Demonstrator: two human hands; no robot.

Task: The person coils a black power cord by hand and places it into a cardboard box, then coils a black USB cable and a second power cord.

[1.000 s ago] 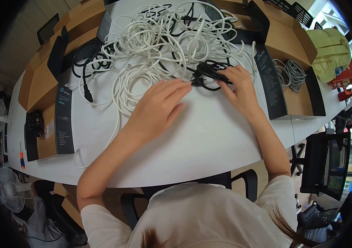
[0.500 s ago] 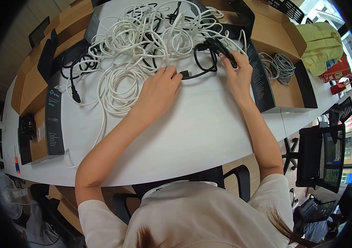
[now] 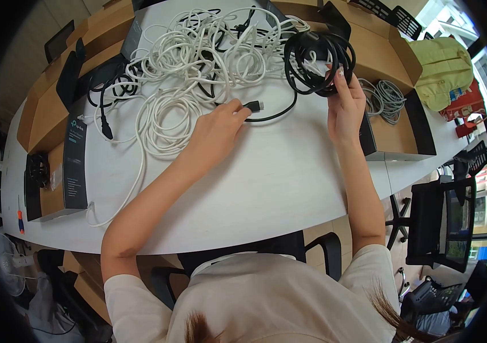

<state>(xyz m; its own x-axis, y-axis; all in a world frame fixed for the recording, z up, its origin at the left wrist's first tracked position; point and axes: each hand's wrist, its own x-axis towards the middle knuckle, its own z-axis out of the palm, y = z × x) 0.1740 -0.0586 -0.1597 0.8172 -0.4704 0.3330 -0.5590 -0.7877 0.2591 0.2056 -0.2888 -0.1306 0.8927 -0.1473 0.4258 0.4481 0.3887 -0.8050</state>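
My right hand [image 3: 344,107] is closed on a coiled black HDMI cable [image 3: 292,73], holding the loops up at the right of the table. From the coil, one strand runs down and left across the white tabletop to my left hand [image 3: 216,127]. My left hand's fingers are pinched on this strand, beside a flat black plug [image 3: 253,106] with a metal tip pointing right. Just behind my left hand lies a large tangle of white cables [image 3: 169,54], with a neater white coil [image 3: 169,123] to its left.
An open cardboard box [image 3: 400,140] on the right holds a grey cable coil [image 3: 386,100]. Another open box [image 3: 75,166] stands left, with a black coil inside. A black cable with a plug [image 3: 106,127] and a screwdriver [image 3: 20,222] lie on the left.
My right hand has lifted and turned the black coil, so its loops now face me. My left hand has shifted slightly left and down, and the plug's metal tip now points right.
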